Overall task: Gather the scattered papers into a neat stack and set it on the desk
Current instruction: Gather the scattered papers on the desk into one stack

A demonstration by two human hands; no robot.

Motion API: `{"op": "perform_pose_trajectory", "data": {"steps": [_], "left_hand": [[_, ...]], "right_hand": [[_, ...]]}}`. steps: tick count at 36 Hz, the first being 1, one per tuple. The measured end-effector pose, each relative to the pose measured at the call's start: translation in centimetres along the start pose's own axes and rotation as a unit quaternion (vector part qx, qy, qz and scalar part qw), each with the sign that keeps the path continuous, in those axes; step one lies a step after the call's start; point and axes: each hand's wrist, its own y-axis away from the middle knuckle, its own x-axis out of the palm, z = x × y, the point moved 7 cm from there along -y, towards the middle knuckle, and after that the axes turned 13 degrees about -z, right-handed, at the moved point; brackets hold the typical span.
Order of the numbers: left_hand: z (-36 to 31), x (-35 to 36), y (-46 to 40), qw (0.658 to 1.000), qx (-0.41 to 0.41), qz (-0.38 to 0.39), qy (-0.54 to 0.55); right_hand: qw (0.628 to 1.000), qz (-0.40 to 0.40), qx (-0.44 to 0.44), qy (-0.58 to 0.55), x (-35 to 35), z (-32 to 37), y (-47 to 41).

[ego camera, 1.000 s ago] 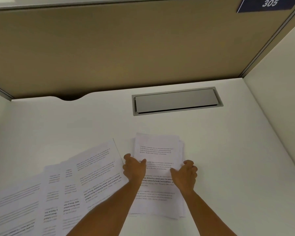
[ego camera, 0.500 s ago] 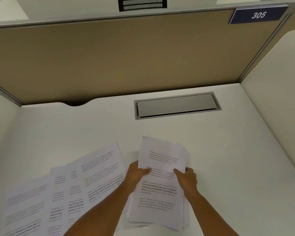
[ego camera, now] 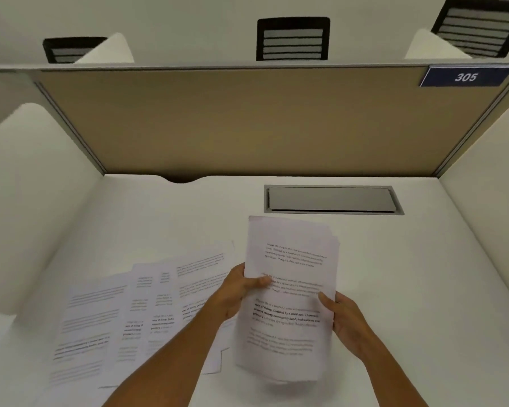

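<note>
A stack of printed papers (ego camera: 291,259) is held up off the white desk (ego camera: 409,289), tilted towards me, its sheets slightly uneven at the top right. My left hand (ego camera: 238,289) grips its left edge, thumb on the front page. My right hand (ego camera: 346,320) grips its right edge. Several more printed sheets (ego camera: 135,315) lie fanned out and overlapping on the desk to the left, partly covered by my left forearm.
A grey cable hatch (ego camera: 332,199) is set into the desk behind the stack. A tan partition (ego camera: 247,124) with a blue 305 plate (ego camera: 465,77) closes the back; white side panels stand left and right. Black chair backs (ego camera: 293,39) show beyond.
Both hands closed on the stack's side edges and lifted it off the desk, tilting it up. My head has risen, showing more of the partition and chairs.
</note>
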Motion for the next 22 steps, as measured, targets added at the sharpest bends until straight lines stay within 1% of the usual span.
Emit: {"op": "perform_pose_trajectory", "data": {"steps": [3, 6, 9, 11, 16, 18, 22], "left_hand": [[0.2, -1.8, 1.2, 0.997, 0.007, -0.035, 0.074], [0.5, -4.5, 2.0, 0.988, 0.011, -0.098, 0.118], [1.1, -7.9, 2.9, 0.980, 0.020, -0.175, 0.095], [1.6, -9.9, 3.4, 0.973, 0.027, -0.212, 0.084], [3.8, -14.0, 4.5, 0.964, 0.017, -0.249, 0.097], [4.8, -15.3, 4.6, 0.963, 0.005, -0.258, 0.083], [6.3, -17.8, 4.0, 0.945, -0.030, -0.320, 0.058]], "right_hand": [[1.000, 0.017, -0.005, 0.000, 1.1, 0.0, 0.5], [0.999, 0.030, -0.014, 0.030, 2.7, 0.1, 0.8], [0.996, 0.027, -0.029, 0.078, 5.1, 0.3, 0.7], [0.993, 0.034, -0.037, 0.107, 7.1, 0.1, 0.5], [0.981, 0.077, -0.039, 0.171, 11.9, -1.3, -0.1], [0.977, 0.073, -0.037, 0.198, 13.2, -2.1, -0.6], [0.969, 0.041, -0.016, 0.243, 15.4, -3.6, -2.1]]}}
